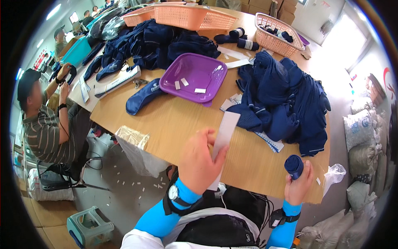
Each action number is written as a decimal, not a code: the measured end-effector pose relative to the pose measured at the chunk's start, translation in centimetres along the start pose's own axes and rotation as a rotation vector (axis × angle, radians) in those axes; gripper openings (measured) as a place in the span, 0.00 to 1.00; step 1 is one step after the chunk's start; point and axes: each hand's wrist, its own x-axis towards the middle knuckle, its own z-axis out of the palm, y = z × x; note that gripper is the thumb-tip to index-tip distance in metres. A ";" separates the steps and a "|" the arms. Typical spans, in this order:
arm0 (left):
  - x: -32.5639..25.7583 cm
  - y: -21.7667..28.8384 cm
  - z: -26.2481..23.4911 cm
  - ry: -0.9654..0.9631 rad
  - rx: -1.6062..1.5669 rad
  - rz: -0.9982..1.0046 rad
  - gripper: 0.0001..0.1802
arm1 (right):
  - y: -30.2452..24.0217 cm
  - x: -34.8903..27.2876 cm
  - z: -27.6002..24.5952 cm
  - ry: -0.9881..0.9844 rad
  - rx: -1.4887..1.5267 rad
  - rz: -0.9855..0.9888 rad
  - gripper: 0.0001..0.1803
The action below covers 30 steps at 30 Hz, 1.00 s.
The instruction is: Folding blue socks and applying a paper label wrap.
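My left hand (pixel 199 164) is closed on a long white paper strip (pixel 227 128), which stands up at a slant over the table's near edge. In my right hand (pixel 300 186) is a tightly rolled navy sock (pixel 294 165), held upright with its coiled end showing. Just beyond that hand lies a large heap of navy socks (pixel 282 95), with printed paper strips (pixel 270 143) poking out from under it. A purple plastic basin (pixel 169 85) stands mid-table with a few small white pieces (pixel 200 90) in it. Beside it lies a single flat navy sock (pixel 143 98).
Another navy heap (pixel 153 43) and peach baskets (pixel 195 17) stand at the back; one basket (pixel 278 46) holds dark rolls. Banded rolls (pixel 247 44) lie nearby. A co-worker (pixel 52 124) sits at the left. A plastic bag (pixel 139 153) hangs off the table edge; sacks (pixel 360 137) line the right.
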 end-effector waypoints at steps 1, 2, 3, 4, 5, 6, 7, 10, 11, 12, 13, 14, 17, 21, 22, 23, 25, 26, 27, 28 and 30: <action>0.3 -0.5 0.1 -0.006 0.007 -0.013 0.25 | -0.4 0.1 0.1 -0.008 0.049 0.042 0.16; 0.7 -1.2 0.2 0.050 0.122 0.065 0.28 | -0.6 0.0 0.1 -0.011 0.101 0.084 0.16; 1.0 -1.5 0.2 0.105 0.238 0.145 0.31 | -0.6 0.0 0.0 -0.013 0.096 0.097 0.16; 0.9 -1.4 -0.2 0.098 0.219 0.091 0.31 | -0.4 0.1 -0.2 -0.024 0.094 0.082 0.17; 1.0 -1.7 -0.2 0.092 0.224 0.088 0.31 | -0.3 0.2 -0.4 -0.032 0.096 0.060 0.17; 1.1 -2.1 -0.2 0.137 0.194 0.149 0.31 | -0.3 0.3 -0.4 -0.032 0.095 0.069 0.17; 1.0 -2.4 -0.4 0.182 0.164 0.210 0.31 | -0.3 0.3 -0.4 -0.049 0.101 0.067 0.17; 0.4 -0.9 -1.8 -0.076 0.072 0.158 0.30 | -0.2 0.6 -0.9 -0.084 0.111 0.046 0.17; 0.2 0.2 -2.2 -0.075 0.076 0.158 0.30 | -0.4 0.6 -1.0 -0.118 0.128 0.031 0.17; -0.1 1.5 -2.1 -0.107 0.162 0.160 0.29 | -0.2 0.7 -1.1 -0.122 0.128 0.034 0.17; -0.6 2.3 -1.7 -0.140 0.246 0.162 0.29 | 0.1 0.8 -1.3 -0.127 0.123 0.039 0.16; -1.2 2.4 -1.2 -0.162 0.315 0.186 0.27 | 0.1 0.9 -1.2 -0.131 0.122 0.043 0.16; -1.7 1.8 -0.8 -0.253 0.377 0.422 0.21 | -0.4 0.2 -0.3 0.027 0.128 0.109 0.14; -0.9 1.0 -1.9 -0.480 0.065 0.603 0.15 | -0.2 0.3 -0.7 -0.050 0.128 0.038 0.15; -0.9 1.0 -2.3 -0.515 0.066 0.611 0.13 | -0.4 0.1 -0.6 -0.072 0.119 0.050 0.15; -0.9 1.1 -2.5 -0.549 0.071 0.619 0.11 | -0.6 -0.2 -0.3 -0.096 0.112 0.064 0.16; -1.0 1.6 -2.1 -0.542 0.069 0.635 0.16 | -0.9 -0.5 -0.1 -0.098 0.110 0.034 0.16; -1.3 2.2 -2.0 -0.506 0.102 0.611 0.18 | -1.0 -0.5 0.0 -0.125 0.107 0.031 0.16; -1.7 2.7 -1.7 -0.468 0.134 0.586 0.21 | -1.0 -0.5 0.0 -0.153 0.104 0.027 0.17; -2.5 2.9 -1.1 -0.460 0.158 0.559 0.25 | -0.9 -0.5 0.0 -0.149 0.107 0.024 0.17; -3.9 3.9 -0.3 -0.431 0.177 0.555 0.26 | -1.0 -0.5 -0.6 -0.206 0.087 0.033 0.17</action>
